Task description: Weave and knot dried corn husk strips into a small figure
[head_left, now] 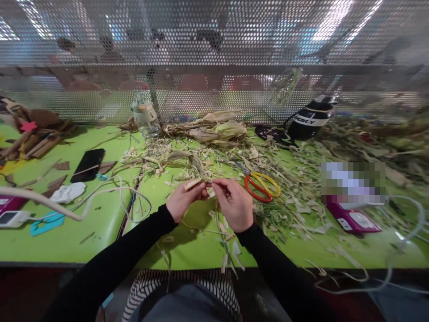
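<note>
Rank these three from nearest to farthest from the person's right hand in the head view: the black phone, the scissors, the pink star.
From the right hand:
1. Scissors, just beyond it, to its right.
2. Black phone, well off to its left.
3. Pink star, at the far left, farther back than the phone.

The bench (100,241) is lime green, husks (214,130) along its far edge tan and pale green. Scissors (250,173) have red and yellow handles (247,184).

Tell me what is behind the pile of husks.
Behind the husks stands a metal screen full of holes. The table just behind them is covered and can't be seen.
</note>
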A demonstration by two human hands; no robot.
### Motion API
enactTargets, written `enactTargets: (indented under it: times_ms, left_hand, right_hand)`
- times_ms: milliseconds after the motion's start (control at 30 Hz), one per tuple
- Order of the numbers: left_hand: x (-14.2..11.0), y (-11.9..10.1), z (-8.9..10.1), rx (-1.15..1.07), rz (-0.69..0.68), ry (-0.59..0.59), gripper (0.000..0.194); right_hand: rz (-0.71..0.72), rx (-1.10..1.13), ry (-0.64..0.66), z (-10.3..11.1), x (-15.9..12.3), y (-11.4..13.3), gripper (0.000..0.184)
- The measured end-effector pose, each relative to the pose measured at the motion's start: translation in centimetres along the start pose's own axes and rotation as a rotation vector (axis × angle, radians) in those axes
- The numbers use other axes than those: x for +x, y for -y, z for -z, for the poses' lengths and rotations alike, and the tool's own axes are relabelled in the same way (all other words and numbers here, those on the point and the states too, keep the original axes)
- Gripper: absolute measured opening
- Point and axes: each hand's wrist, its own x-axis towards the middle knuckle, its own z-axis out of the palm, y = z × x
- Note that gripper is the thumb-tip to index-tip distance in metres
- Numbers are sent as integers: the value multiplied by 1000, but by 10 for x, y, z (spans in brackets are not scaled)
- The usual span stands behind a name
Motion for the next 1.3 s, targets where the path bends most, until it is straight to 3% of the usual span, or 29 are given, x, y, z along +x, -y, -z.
enactTargets:
  times_ms: [200, 367, 633, 933, 1167, 1300]
  left_hand:
    - [-6, 0, -11, 6, -25, 4, 30]
    - [-9, 9, -17, -160, 27, -119, 28]
    - [-12, 19, -23, -246, 28, -190, 30]
    - [-9, 9, -7, 458, -133, -72, 32]
    - [-7, 9, -7, 142, 4, -84, 29]
    - [-9, 9, -9, 72, 33, -96, 30]
  right_hand:
    - [-64, 34, 27, -2, 1, -2, 11]
    - [-139, 90, 101, -1, 3, -1, 12]
    - [-63, -2, 116, -3, 3, -1, 10]
    - [-28, -53, 137, -6, 0, -4, 11]
    - [74, -17, 116, -3, 2, -6, 14]
    - [155, -83, 70, -3, 5, -6, 9]
